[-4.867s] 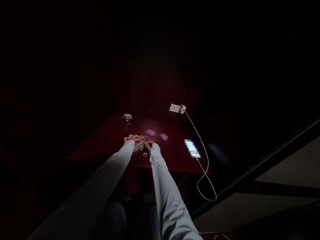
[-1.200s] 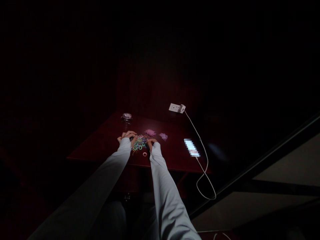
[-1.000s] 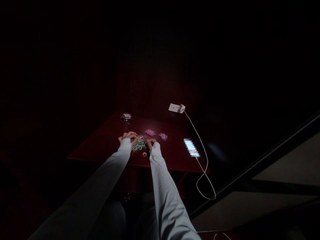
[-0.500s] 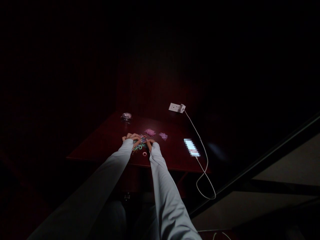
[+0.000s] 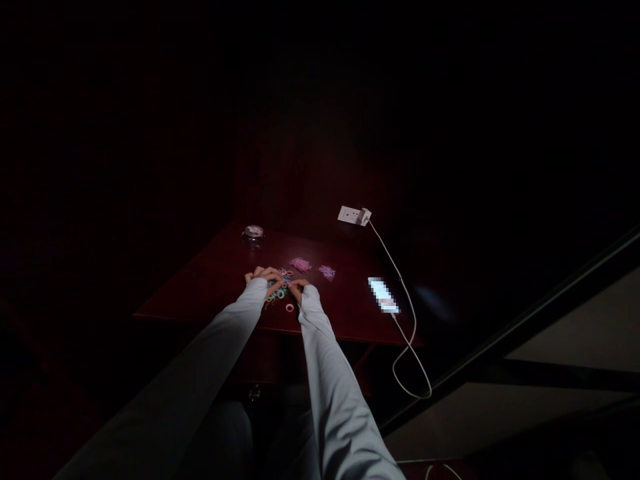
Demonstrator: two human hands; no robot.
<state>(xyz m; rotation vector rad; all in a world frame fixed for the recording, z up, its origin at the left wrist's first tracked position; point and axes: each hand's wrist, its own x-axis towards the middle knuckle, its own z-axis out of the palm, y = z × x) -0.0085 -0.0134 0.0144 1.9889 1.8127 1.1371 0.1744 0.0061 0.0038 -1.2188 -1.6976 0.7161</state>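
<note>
On the dark red table, a mixed heap of coloured hair ties (image 5: 281, 293) lies under and between my hands. My left hand (image 5: 263, 274) reaches over the heap's left side, its thumb and forefinger closed on some small hair ties. From the right, my right hand (image 5: 299, 287) pinches at the same spot, the fingertips of both hands almost meeting. Single ties between the fingers are too small to make out. A pink hair tie (image 5: 289, 308) lies apart, nearer the table's front edge. Beyond my hands sit a pink pile of small bands (image 5: 301, 265) and a purple pile of bands (image 5: 327, 273).
A clear round jar (image 5: 253, 233) stands at the table's back left. To the right lies a lit phone (image 5: 383, 295), its white cable (image 5: 415, 313) looping past the table edge up to a wall socket (image 5: 350, 215). The surroundings are very dark.
Both hands stay over the heap, with only slight finger movement where the fingertips meet. The piles, jar and phone look the same.
</note>
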